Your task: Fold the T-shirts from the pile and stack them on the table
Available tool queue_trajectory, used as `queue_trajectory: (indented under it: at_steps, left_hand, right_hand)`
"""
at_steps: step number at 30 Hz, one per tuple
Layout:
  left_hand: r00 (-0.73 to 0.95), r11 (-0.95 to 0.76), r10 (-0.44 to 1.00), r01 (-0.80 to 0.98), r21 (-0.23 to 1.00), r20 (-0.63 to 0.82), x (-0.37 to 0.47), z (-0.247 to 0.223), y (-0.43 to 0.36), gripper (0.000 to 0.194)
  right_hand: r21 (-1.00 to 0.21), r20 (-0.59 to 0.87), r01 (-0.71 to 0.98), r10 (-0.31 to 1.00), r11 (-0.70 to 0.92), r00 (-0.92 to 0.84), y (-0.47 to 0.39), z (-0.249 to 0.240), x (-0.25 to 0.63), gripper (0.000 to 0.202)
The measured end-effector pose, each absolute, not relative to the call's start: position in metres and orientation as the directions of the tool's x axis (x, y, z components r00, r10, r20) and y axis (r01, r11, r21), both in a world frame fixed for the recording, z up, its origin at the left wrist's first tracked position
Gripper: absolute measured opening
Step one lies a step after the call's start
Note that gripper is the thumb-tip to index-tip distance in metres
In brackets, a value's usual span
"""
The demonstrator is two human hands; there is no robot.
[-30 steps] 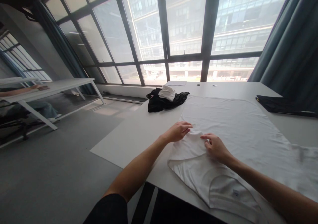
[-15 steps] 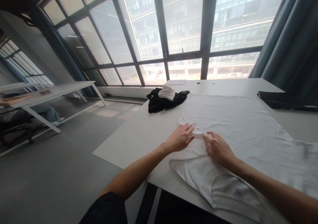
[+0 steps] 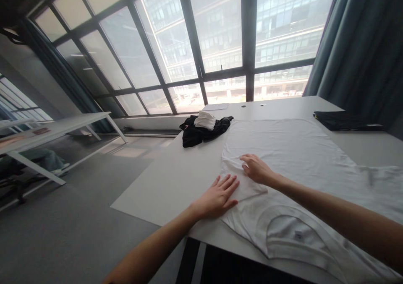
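Note:
A white T-shirt is spread over the white table, its neckline and a small label toward the near edge. My left hand lies flat on the shirt's sleeve area at the left side, fingers stretched and slightly spread. Farther up the same side, my right hand is at the cloth with its fingers loosely bent and apart. Small wrinkles run through the fabric between the two hands. Part of the shirt is covered by my right forearm.
A black garment with a bunched white cloth on it lies at the table's left edge. Folded dark clothing rests on the right. Another table stands at far left, with a person's arm on it.
My left hand has moved down and left and now lies flat on the sleeve. My right hand has moved up and left. The sleeve cloth looks flatter, and the view has shifted slightly.

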State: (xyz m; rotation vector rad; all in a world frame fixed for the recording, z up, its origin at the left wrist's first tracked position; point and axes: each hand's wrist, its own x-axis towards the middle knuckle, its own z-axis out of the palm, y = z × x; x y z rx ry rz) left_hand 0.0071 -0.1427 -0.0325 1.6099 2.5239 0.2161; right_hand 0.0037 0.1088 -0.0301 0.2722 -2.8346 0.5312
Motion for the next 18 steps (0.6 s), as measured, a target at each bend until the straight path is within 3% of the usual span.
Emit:
queue_trajectory:
  at_steps: [7, 18]
  left_hand:
    - [-0.431, 0.433, 0.901, 0.881, 0.191, -0.052, 0.008, -0.035, -0.145, 0.069]
    - [-0.432, 0.431, 0.901, 0.875, 0.222, -0.049, 0.008, -0.033, -0.144, 0.07]
  right_hand:
    - [-0.301, -0.008, -0.083, -0.089, 0.95, -0.996, 0.114, -0.012, -0.082, 0.018]
    - [-0.204, 0.079, -0.086, -0.071, 0.975, -0.994, 0.112, -0.016, -0.083, 0.018]
